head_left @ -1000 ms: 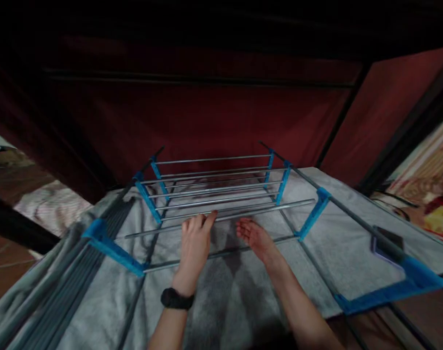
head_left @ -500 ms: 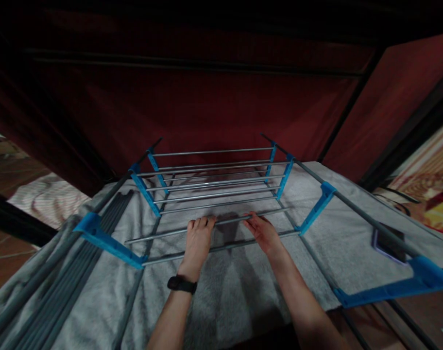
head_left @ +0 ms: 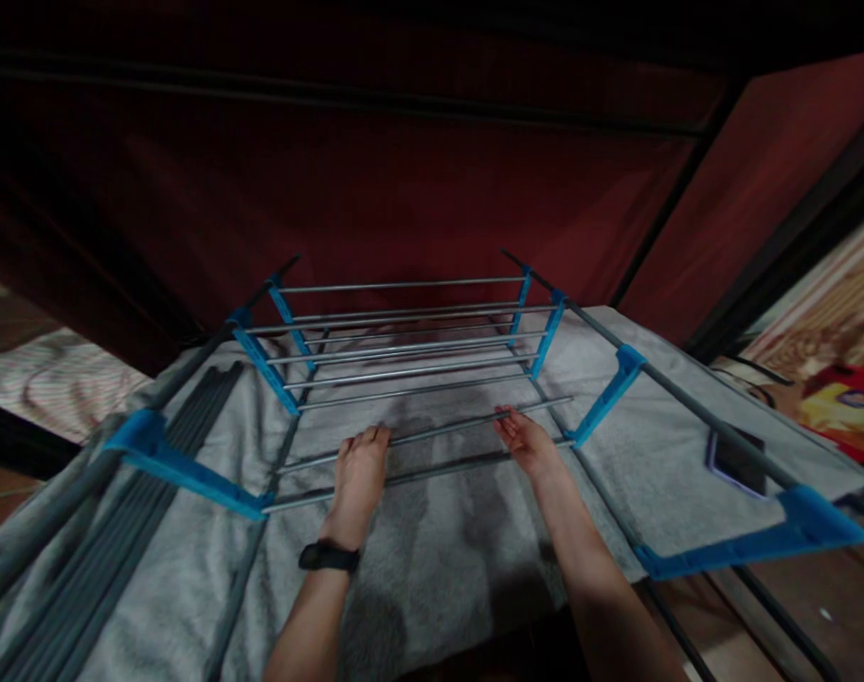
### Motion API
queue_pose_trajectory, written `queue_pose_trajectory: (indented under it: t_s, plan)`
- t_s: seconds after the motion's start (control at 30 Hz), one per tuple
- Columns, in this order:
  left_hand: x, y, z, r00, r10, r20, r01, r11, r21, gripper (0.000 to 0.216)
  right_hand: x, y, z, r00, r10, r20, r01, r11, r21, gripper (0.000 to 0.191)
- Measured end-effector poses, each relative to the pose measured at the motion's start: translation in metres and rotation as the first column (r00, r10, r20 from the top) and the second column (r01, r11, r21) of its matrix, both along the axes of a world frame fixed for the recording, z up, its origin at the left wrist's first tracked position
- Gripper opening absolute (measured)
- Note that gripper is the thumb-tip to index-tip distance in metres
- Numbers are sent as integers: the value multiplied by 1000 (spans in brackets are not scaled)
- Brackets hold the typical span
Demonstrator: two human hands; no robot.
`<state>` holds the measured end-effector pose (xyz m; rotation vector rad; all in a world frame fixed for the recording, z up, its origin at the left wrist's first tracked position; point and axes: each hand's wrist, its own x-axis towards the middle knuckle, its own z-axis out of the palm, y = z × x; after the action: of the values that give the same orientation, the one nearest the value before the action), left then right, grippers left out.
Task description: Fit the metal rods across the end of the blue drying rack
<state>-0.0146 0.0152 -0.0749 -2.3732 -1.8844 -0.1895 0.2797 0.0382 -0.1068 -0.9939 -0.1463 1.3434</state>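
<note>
Left hand [head_left: 357, 471]: I see its fingers curled over the rod's left stretch.
Rod [head_left: 439, 432]: held just above the grey towel [head_left: 439, 559], long axis crosswise, right end pointing at a blue bracket [head_left: 606, 403].
Right hand [head_left: 528, 442]: fingers closed on the rod's right part.

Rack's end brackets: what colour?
Bright blue; the brackets show best in the head view, flanking the grey rod.

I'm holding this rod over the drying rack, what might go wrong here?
The loose rod stops short of the blue bracket; held only by your left hand and right hand, it may slip and roll. Either hand might get pinched against the fixed rod beneath. The dark device on the towel might get knocked.
</note>
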Motion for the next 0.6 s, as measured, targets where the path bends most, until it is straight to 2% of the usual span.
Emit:
queue_pose_trajectory:
  t_s: [0.27, 0.43, 0.6]
  plan:
    - [4, -6, 4, 1000, 27, -14, -27, 999, -39, 44, 13, -1, -4, 998, 50, 37, -49, 999, -25, 24]
    - [8, -8, 1, 999, -32, -15, 31, 998, -54, 42, 20, -9, -10, 994, 76, 81, -72, 996, -47, 24]
    - [13, -11, 0, 996, -88, 10, 88, 995, -44, 39, 24, -4, -11, 991, 83, 108, -72, 993, -97, 16]
